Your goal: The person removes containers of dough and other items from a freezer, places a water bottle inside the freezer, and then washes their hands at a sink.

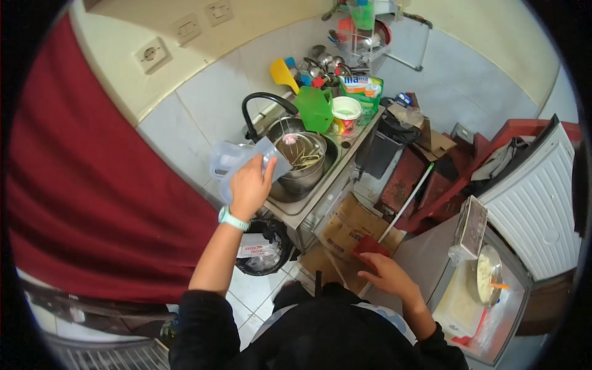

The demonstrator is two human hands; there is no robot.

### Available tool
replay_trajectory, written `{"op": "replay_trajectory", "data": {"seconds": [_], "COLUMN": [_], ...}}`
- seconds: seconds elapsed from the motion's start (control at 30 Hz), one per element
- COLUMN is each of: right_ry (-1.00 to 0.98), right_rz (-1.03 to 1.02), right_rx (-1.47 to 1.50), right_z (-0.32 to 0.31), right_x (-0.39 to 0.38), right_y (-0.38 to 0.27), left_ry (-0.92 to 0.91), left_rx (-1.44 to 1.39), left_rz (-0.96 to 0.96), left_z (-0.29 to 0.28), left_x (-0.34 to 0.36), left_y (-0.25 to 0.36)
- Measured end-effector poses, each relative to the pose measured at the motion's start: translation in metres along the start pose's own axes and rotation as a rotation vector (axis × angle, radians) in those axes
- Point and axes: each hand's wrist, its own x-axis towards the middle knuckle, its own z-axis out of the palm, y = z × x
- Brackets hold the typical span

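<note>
My left hand (pixel 248 186), with a pale green watch on its wrist, grips a translucent plastic jug (pixel 223 159) beside the sink's left edge. A metal bowl (pixel 302 176) in the sink (pixel 285 216) holds a wire whisk (pixel 295 148) and other utensils. The black curved faucet (pixel 248 117) rises just behind the jug. My right hand (pixel 394 277) hangs lower, its fingers loosely apart with nothing seen in them. Below those fingers is a red piece (pixel 372 247) at the end of a white pole (pixel 407 202); I cannot tell whether they touch.
A black-lined bin (pixel 285 237) stands below the sink. Behind the sink are a green plastic pitcher (pixel 313 110), a white tub (pixel 346 108) and a green refill pouch (pixel 369 92). Flattened cardboard (pixel 345 231) covers the floor. At right, a bowl of pale food (pixel 485 280) rests on a grey surface.
</note>
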Motion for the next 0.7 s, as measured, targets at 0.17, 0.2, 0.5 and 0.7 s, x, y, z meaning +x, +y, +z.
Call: {"op": "replay_trajectory", "data": {"seconds": [0.17,0.2,0.5,0.7], "right_ry": [0.328,0.353,0.511,0.568], "right_rz": [0.180,0.273,0.528,0.682], "right_rx": [-0.086,-0.055,0.017,0.093], "right_z": [0.023,0.030,0.120,0.182], "right_x": [-0.014,-0.019,-0.029,-0.038], "right_y": [-0.005,-0.013,-0.060,-0.087], "left_ry": [0.007,-0.039,-0.283,-0.349], "left_rx": [0.208,0.242,0.673,0.911], "left_rz": [0.342,0.410,0.724,0.867], "left_z": [0.057,0.063,0.086,0.084], "left_x": [0.054,0.062,0.086,0.081], "left_y": [-0.043,-0.044,-0.065,-0.070]}}
